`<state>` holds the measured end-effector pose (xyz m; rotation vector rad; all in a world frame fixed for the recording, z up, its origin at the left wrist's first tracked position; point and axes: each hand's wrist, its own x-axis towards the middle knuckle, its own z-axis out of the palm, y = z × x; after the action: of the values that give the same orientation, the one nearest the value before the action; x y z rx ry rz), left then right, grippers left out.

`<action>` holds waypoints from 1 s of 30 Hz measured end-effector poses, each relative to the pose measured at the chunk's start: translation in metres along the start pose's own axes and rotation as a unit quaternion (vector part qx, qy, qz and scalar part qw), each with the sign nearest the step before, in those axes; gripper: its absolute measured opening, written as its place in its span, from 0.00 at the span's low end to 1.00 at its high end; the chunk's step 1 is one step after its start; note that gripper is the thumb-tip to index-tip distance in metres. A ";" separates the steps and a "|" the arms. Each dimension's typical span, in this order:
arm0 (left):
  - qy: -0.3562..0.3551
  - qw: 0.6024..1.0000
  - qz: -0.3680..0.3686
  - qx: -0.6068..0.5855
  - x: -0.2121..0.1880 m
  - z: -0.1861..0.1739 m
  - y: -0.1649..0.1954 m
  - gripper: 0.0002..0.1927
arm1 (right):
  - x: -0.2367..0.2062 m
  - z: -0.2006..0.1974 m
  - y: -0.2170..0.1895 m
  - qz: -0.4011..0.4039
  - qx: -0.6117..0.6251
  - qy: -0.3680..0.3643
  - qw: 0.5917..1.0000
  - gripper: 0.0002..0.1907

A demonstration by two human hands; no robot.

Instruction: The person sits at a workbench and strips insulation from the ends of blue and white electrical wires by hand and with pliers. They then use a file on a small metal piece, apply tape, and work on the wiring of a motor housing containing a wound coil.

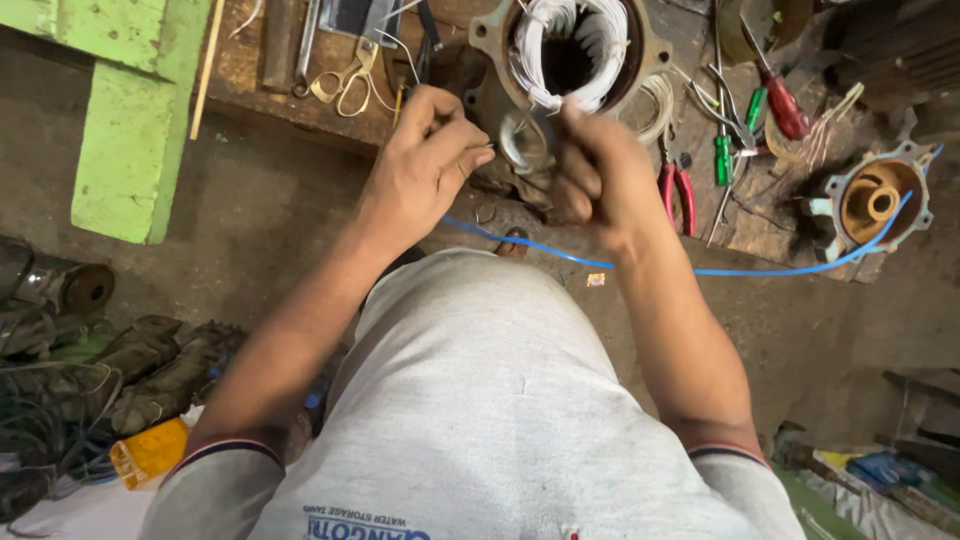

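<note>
A thin wire point(505, 150) is pinched between the left hand point(425, 160) and the clenched right hand point(590, 165), just at 6 o'clock of the motor shell point(570, 50) on the counter point(300, 95), and it could be snapped by a hard pull.

White winding wire point(568, 40) fills the rusty-brown motor housing point(655, 45); right of the housing lie red-handled pliers point(678, 192), green-handled screwdrivers point(722, 160) and a red one point(786, 108); below it runs a blue tube point(760, 270); far left, a lime-green block point(125, 150)
</note>
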<state>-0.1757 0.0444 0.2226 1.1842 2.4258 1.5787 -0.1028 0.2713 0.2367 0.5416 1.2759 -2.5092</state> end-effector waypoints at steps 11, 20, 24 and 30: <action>0.011 0.978 0.076 0.196 -0.003 0.006 0.006 0.10 | -0.030 0.031 0.036 -0.230 -0.479 0.195 0.825 0.18; -0.008 0.997 -0.070 0.011 0.006 0.004 0.011 0.06 | 0.003 0.022 0.055 -0.034 -0.058 0.025 0.997 0.29; -0.025 0.993 -0.115 0.004 0.017 0.007 0.006 0.12 | 0.000 0.019 0.055 -0.042 -0.114 0.039 0.992 0.26; 0.046 0.994 -0.095 0.033 0.007 0.030 0.007 0.12 | -0.015 0.021 0.054 -0.184 -0.433 0.080 0.879 0.16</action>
<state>-0.1644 0.0738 0.2162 0.8750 2.5773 1.5401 -0.0722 0.2238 0.2162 0.2914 2.5288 -1.8180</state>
